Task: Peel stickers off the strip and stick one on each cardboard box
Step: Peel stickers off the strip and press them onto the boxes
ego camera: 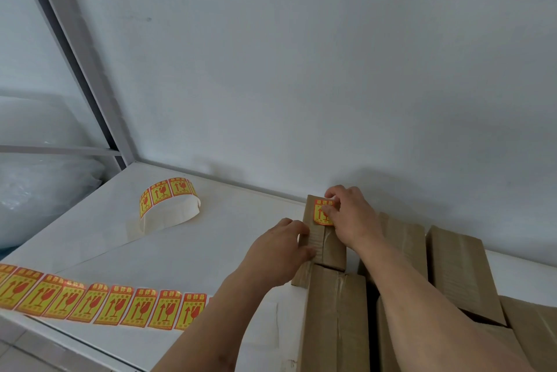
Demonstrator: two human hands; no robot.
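Note:
A small brown cardboard box (330, 246) lies on top of other boxes near the wall. A yellow-and-red sticker (320, 211) sits on its far end. My right hand (351, 215) presses on that sticker with fingers and thumb. My left hand (281, 251) grips the box's left side and holds it steady. The sticker strip (99, 303) runs flat along the table's front edge from the left, its right end hidden behind my left forearm. Its far portion curls into a loop (168, 202) further back on the table.
More taped cardboard boxes (461, 272) are packed together at the right, with one (337, 320) in front under my arms. The white table (193, 248) meets a white wall behind. A grey metal frame (81, 70) and plastic-wrapped bundles (36, 187) stand at the left.

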